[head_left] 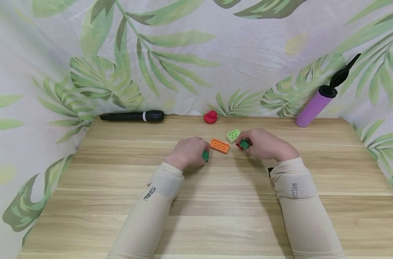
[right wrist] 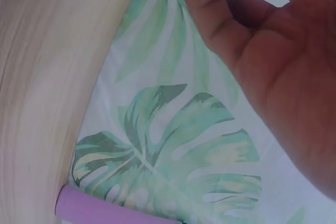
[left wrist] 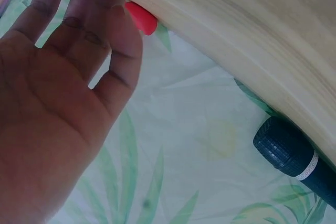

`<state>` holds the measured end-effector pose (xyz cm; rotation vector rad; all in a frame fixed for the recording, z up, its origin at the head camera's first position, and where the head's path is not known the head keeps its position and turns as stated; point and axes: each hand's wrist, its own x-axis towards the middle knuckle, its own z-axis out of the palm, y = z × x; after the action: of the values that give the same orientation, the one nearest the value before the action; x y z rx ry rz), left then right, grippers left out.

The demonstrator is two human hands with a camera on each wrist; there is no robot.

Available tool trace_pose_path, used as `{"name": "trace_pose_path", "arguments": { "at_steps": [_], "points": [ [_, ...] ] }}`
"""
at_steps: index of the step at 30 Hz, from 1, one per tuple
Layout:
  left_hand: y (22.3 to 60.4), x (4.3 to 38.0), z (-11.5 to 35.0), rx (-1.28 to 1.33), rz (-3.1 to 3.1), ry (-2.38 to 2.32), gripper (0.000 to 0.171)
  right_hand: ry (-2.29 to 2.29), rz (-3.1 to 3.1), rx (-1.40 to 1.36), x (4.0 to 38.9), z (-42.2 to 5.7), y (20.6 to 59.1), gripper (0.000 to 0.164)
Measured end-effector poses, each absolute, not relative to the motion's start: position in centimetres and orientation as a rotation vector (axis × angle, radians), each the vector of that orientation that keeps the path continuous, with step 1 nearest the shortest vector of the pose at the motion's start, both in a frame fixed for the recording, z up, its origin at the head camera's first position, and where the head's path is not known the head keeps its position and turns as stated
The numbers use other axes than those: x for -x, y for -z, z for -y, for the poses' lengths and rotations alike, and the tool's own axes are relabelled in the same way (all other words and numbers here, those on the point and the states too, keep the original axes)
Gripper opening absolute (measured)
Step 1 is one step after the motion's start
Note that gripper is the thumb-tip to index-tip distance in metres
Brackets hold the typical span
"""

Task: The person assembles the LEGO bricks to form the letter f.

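Observation:
My left hand [head_left: 188, 151] pinches a small green toy brick [head_left: 205, 156] between thumb and fingers, low over the wooden table. In the left wrist view the brick is hidden behind the fingers. To the right, my right hand [head_left: 264, 144] holds another green brick [head_left: 244, 144] with a bit of red [head_left: 239, 146] at its lower left. Between the hands lies an orange brick [head_left: 220, 146], its hollow underside facing up. Just behind it, near the right fingertips, is a light green brick [head_left: 233, 135], also hollow side up.
A black microphone [head_left: 131, 116] lies along the table's back edge at left. A small red duck-shaped toy [head_left: 211, 117] sits at the back middle. A purple hand pump [head_left: 314, 107] leans on the leaf-patterned cloth at back right. Something black [head_left: 270, 172] shows beside the right sleeve.

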<state>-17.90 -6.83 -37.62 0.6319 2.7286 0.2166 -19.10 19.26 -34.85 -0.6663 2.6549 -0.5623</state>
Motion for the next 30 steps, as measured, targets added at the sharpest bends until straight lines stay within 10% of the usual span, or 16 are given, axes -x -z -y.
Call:
{"name": "trace_pose_path", "arguments": {
  "at_steps": [30],
  "points": [
    [38.4, 18.3, 7.0, -0.671, -2.748, -0.398, 0.01, 0.735, -2.815, 0.69, 19.6, -17.6, 35.4, 0.042]
  ]
}}
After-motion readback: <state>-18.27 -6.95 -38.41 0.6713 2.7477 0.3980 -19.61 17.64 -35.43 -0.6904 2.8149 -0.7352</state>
